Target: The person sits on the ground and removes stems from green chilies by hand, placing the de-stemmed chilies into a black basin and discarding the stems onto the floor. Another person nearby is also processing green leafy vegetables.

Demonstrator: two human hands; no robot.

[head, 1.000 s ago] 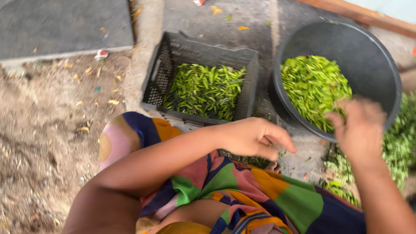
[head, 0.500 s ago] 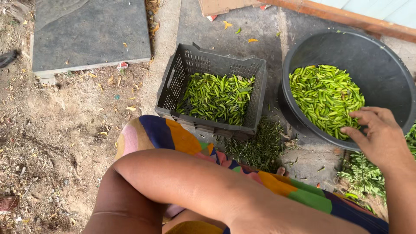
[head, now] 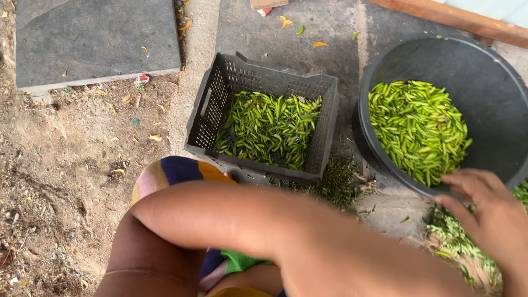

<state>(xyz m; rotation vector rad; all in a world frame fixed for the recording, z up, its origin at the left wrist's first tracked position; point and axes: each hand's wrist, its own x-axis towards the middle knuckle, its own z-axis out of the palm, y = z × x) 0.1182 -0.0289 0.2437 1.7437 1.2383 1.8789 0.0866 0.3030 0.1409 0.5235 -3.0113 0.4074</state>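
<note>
My right hand hovers at the near rim of a round black tub, fingers apart and slightly curled, with nothing visible in it. The tub holds a heap of green chillies. Under the hand lies a pile of green chillies with stalks on the ground. My left forearm crosses the bottom of the view, and its hand is out of frame. A black plastic crate holding more green chillies stands beyond my knee.
Torn green stalks litter the concrete between crate and tub. A grey slab lies at the upper left beside bare dirt. A wooden plank runs along the top right. Colourful striped cloth covers my knee.
My right hand has drawn back from the tub's chillies to its near rim. My left hand has swung out of view, leaving only the forearm. The view has tilted further down.
</note>
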